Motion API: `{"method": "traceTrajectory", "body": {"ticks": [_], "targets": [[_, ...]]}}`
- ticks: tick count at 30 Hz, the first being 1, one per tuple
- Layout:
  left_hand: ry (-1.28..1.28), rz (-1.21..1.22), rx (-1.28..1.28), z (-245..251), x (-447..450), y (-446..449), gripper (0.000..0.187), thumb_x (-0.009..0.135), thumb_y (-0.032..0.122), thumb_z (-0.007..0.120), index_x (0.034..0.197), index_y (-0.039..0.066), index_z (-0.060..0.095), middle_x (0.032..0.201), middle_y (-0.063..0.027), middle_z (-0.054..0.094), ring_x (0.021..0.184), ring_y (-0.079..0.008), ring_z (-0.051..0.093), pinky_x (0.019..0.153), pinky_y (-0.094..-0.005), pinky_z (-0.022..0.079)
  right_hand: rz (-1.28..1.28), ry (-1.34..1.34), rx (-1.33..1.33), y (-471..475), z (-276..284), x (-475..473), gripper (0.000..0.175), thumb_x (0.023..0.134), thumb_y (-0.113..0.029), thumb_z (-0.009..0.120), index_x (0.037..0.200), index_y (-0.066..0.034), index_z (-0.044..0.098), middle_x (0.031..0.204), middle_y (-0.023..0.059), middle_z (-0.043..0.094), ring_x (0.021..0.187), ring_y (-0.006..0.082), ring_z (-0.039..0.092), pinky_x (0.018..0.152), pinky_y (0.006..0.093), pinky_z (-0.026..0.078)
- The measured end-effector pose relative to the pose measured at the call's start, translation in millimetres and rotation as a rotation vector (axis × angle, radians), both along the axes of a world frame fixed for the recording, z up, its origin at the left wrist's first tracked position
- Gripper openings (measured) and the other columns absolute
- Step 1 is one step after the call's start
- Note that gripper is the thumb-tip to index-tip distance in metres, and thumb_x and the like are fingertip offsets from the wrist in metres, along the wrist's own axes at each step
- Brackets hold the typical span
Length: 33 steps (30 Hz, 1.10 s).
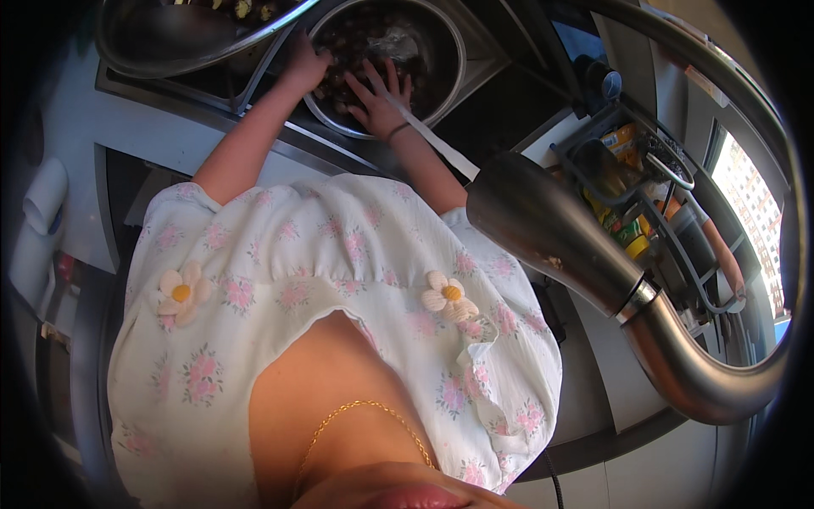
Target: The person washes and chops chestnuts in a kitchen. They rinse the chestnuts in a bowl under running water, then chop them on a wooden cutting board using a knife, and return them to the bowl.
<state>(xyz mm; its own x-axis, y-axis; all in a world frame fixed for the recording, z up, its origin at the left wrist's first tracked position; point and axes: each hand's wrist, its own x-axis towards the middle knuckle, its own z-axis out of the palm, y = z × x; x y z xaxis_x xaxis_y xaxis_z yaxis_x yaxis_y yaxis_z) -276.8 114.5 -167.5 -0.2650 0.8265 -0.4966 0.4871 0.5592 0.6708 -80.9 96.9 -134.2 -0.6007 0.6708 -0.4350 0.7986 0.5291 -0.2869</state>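
A steel bowl (453,95) in the sink holds many dark round pieces (343,57), possibly chestnuts, in water. My right hand (386,105) is at the bowl's near right side with its fingers spread over the pieces. My left hand (310,67) is at the bowl's left rim, its fingers bent at the pieces; whether it holds one is unclear. A stream of water (439,143) runs from the metal faucet (553,216) into the bowl, beside my right hand. Bubbles and splashing show near the bowl's middle.
At the upper left, a large metal pan or bowl (191,69) holds dark and yellowish pieces. The curved faucet neck (712,394) stands large at the right. Behind it, a grey rack (617,197) carries packets, bottles and utensils. A paper roll (46,197) is at the far left.
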Motion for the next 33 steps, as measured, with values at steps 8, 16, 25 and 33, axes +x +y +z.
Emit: {"method": "traceTrajectory", "body": {"ticks": [8,16,25,33], "targets": [[-0.053,-0.316,-0.161,-51,-15,4,0.037,0.083,0.018,0.055,0.116,0.002,0.050,0.107,-0.0235,0.059,0.100,-0.0382,0.058,0.084,-0.0441,0.047,-0.541,0.298,0.170,47,-55,-6,0.089,0.071,-0.054,0.064,0.143,-0.0177,0.026,0.150,0.0099,0.016,0.135,0.0443,0.008,0.103,0.0644,0.019],[-0.391,0.024,-0.463,-31,-14,-6,0.038,0.083,0.017,0.055,0.119,0.005,0.050,0.096,-0.0143,0.063,0.084,-0.0298,0.064,0.055,-0.0397,0.053,0.184,-0.097,0.046,9,0,44,0.061,0.085,-0.036,0.056,0.140,-0.0376,0.029,0.152,0.0053,0.010,0.140,0.0342,0.005,0.102,0.0675,0.015],[-0.373,-0.009,-0.245,-59,1,-19,0.035,0.084,0.018,0.054,0.116,0.006,0.052,0.088,-0.0177,0.063,0.069,-0.0296,0.065,0.049,-0.0410,0.051,-0.156,0.170,0.033,-6,-29,-15,0.084,0.072,-0.042,0.068,0.142,-0.0239,0.027,0.150,0.0180,0.008,0.136,0.0422,0.012,0.105,0.0608,0.017],[-0.477,0.013,-0.666,-13,0,0,0.038,0.083,0.018,0.056,0.118,0.004,0.053,0.096,-0.0128,0.064,0.077,-0.0246,0.066,0.060,-0.0367,0.056,-0.417,0.336,0.150,37,-28,68,0.088,0.071,-0.047,0.069,0.143,-0.0203,0.026,0.147,0.0231,0.017,0.131,0.0475,0.021,0.107,0.0532,0.022]]}}
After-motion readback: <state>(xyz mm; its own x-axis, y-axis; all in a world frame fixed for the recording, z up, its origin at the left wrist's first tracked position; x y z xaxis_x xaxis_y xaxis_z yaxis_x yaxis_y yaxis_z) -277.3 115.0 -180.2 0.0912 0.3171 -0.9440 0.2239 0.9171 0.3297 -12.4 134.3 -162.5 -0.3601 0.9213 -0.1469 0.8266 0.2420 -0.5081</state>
